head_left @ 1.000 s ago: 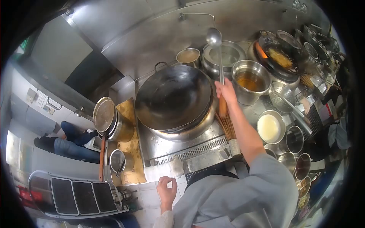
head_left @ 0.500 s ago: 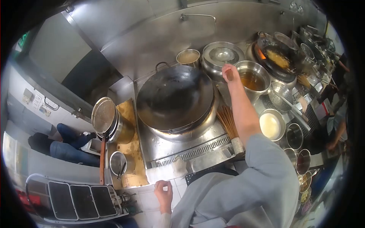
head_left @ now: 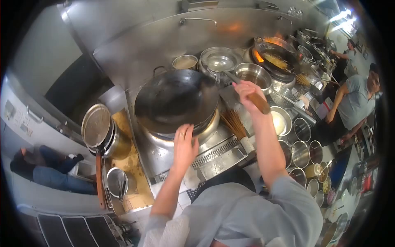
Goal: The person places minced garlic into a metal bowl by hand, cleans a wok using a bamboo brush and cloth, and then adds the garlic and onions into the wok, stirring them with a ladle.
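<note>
My right hand is closed around the wooden handle of a ladle. Its metal shaft slants up and left toward a wide metal pot, where the round bowl appears to lie. Below the near rim of a large black wok is my left hand, fingers stretched out and holding nothing. Its fingertips overlap the rim in view; I cannot tell whether they touch it. The wok sits tilted on its burner.
A bamboo brush stands right of the wok. Behind it are a steel pot of liquid and a flaming wok. Left stand a strainer on a pot and a steel container. A co-worker stands at right.
My left hand has risen from the stove's front edge to the wok rim, its curled fingers now straight. My right hand has shifted, showing the ladle handle. Flames at the far wok look larger.
</note>
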A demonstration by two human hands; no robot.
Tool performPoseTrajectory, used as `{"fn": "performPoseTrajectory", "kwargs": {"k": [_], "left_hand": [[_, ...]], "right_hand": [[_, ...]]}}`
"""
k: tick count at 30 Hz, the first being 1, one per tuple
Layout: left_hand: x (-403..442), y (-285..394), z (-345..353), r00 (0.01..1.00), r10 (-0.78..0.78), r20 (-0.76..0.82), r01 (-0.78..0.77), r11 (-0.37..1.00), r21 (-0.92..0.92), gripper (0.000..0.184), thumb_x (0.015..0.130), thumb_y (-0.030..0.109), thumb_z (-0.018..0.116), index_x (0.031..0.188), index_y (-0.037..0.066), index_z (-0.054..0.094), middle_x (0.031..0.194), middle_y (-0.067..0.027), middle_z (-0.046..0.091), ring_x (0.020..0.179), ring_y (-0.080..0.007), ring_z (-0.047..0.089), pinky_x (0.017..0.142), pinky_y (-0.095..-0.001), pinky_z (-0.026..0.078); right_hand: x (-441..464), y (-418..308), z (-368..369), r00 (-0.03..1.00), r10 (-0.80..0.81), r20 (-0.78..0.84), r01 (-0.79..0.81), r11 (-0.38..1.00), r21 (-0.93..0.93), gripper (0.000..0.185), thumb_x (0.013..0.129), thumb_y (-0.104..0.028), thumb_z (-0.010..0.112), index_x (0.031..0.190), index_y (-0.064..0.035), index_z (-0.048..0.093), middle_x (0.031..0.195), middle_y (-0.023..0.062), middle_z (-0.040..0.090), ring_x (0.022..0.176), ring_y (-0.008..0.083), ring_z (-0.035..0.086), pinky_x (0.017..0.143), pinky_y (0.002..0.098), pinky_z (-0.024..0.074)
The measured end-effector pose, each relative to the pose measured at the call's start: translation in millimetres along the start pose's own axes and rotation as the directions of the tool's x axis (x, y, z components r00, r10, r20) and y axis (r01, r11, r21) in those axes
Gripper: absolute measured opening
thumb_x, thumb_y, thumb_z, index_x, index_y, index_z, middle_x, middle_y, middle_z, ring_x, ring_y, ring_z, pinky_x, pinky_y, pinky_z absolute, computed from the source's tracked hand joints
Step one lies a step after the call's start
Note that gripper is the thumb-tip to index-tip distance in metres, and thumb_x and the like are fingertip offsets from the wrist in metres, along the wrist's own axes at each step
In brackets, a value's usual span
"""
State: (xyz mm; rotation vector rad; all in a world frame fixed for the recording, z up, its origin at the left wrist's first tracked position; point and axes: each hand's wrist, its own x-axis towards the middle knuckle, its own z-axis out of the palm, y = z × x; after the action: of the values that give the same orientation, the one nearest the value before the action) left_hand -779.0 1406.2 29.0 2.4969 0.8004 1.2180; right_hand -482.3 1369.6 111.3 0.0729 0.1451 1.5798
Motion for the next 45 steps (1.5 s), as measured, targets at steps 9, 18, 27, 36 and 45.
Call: {"fn": "performPoseTrajectory", "kwargs": {"k": [9,18,27,36,45], "left_hand": [[15,-22,47,0.991,-0.120,0.067,0.111,0.986,0.124,0.020,0.078,0.022,0.068,0.080,0.003,0.062,0.078,-0.0146,0.064,0.078,-0.0324,0.061,0.071,-0.0433,0.042],[20,-9,42,0.976,-0.217,0.003,0.215,0.971,0.099,0.025,0.080,0.023,0.068,0.065,0.005,0.060,0.064,-0.0125,0.061,0.066,-0.0317,0.060,0.067,-0.0431,0.042],[23,2,58,0.957,-0.288,-0.024,0.288,0.947,0.144,0.021,0.080,0.022,0.068,0.071,0.003,0.065,0.064,-0.0122,0.061,0.066,-0.0319,0.060,0.067,-0.0429,0.044],[40,0,39,0.942,-0.324,0.091,0.306,0.938,0.163,0.020,0.081,0.020,0.067,0.076,0.001,0.069,0.073,-0.0185,0.065,0.066,-0.0344,0.063,0.060,-0.0399,0.049],[22,-14,37,0.964,-0.250,0.086,0.236,0.960,0.148,0.025,0.081,0.023,0.067,0.071,0.000,0.065,0.069,-0.0200,0.063,0.063,-0.0372,0.061,0.059,-0.0432,0.047]], "right_hand": [[-99,36,-35,0.976,-0.019,-0.218,-0.090,0.875,-0.476,0.026,0.094,-0.009,0.048,0.117,0.0015,0.045,0.070,-0.0013,0.041,0.047,0.0051,0.040,0.037,0.0191,0.0352],[-92,19,-63,0.954,-0.224,-0.200,-0.106,0.373,-0.922,0.031,0.090,-0.009,0.055,0.120,-0.0053,0.046,0.067,-0.0014,0.042,0.043,0.0056,0.039,0.034,0.0226,0.0315],[111,-91,-84,0.836,-0.549,0.011,-0.158,-0.260,-0.953,0.017,0.082,-0.009,0.060,0.092,0.0015,0.050,0.055,0.0061,0.051,0.040,0.0172,0.048,0.036,0.0316,0.0396],[179,-174,-57,0.996,-0.021,-0.084,-0.013,0.921,-0.389,0.017,0.084,0.004,0.055,0.076,-0.0032,0.041,0.062,0.0030,0.047,0.048,0.0099,0.048,0.043,0.0181,0.0443],[83,-100,-8,0.995,-0.053,-0.082,0.029,0.962,-0.270,0.015,0.087,0.004,0.053,0.083,0.0003,0.040,0.069,0.0029,0.046,0.050,0.0071,0.047,0.043,0.0153,0.0450]]}}
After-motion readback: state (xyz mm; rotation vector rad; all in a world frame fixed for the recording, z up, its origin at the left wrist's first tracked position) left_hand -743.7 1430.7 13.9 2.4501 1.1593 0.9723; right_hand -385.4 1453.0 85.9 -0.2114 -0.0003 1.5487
